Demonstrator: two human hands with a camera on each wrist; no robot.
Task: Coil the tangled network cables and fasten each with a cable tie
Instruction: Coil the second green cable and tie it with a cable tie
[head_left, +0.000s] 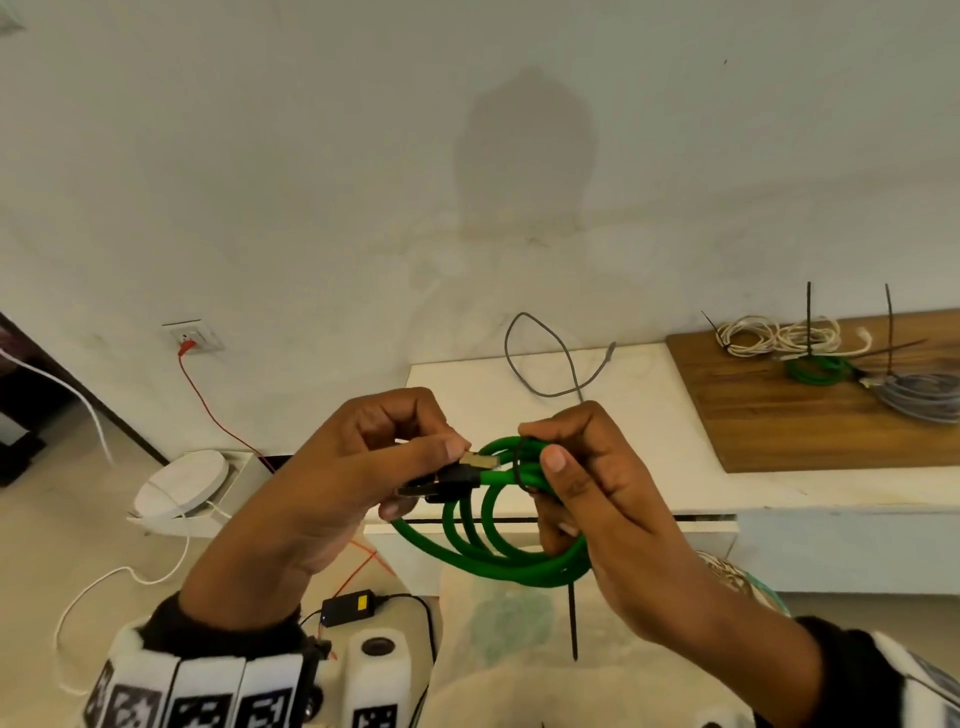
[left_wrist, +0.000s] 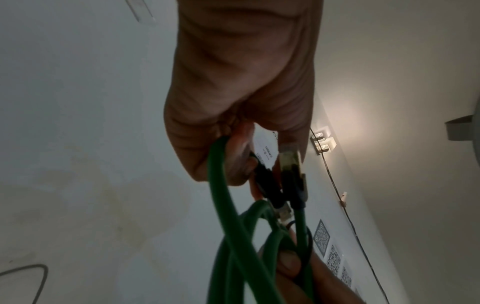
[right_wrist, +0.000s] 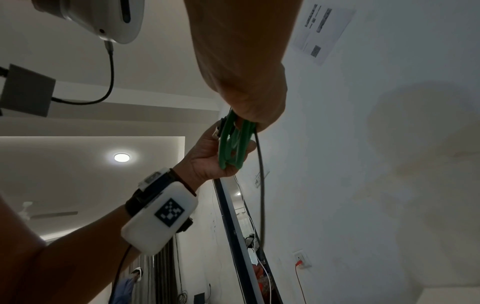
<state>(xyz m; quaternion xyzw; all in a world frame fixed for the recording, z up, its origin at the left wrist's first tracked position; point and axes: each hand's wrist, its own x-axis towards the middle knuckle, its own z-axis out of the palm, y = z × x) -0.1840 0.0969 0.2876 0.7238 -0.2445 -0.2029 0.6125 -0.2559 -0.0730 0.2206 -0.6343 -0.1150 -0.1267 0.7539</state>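
Note:
A coiled green network cable hangs between both hands above the table edge. My left hand pinches its gold plug and the black boots behind it, also seen in the left wrist view as the plug. My right hand grips the bundled loops where a black cable tie circles them. The tie's long tail hangs straight down, seen as the tail in the right wrist view.
A white table carries a loose grey cable. On a wooden board at the right lie tied coils: white, green, grey. A white disc, cords and a black adapter lie on the floor at left.

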